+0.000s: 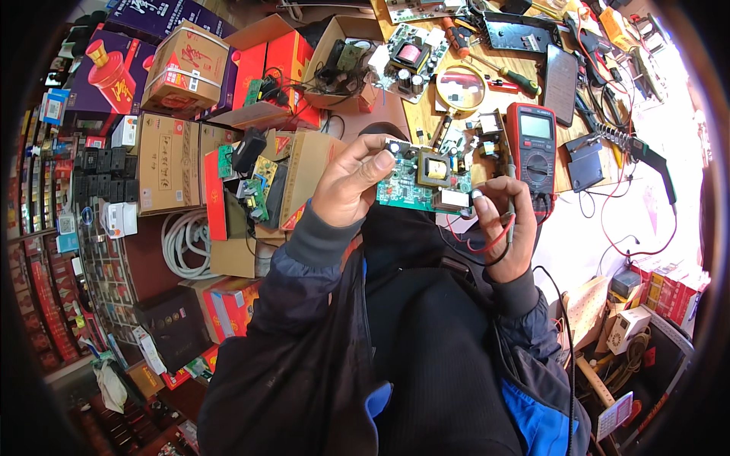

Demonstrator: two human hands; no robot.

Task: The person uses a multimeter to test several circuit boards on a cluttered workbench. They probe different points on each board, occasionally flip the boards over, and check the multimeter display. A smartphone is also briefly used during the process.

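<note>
A green circuit board point(407, 188) with a yellow-wrapped transformer, capacitors and a white block is held up over my lap. My left hand point(346, 186) is closed on its left edge, thumb on top. My right hand point(511, 232) is closed around the multimeter probes point(512, 199), beside the board's right edge; a red and a black lead loop below the fingers. Whether a probe tip or fingertip touches the board I cannot tell. Just beyond that hand lies a red and black multimeter point(537, 148) on the table, its screen too small to read.
On the wooden table point(563, 173) lie another circuit board point(411, 61), a magnifying glass point(461, 86), a green-handled screwdriver point(520, 79) and a black plastic case point(521, 34). Open cardboard boxes point(258, 205) of electronics crowd my left. A soldering iron point(652, 169) lies at the right.
</note>
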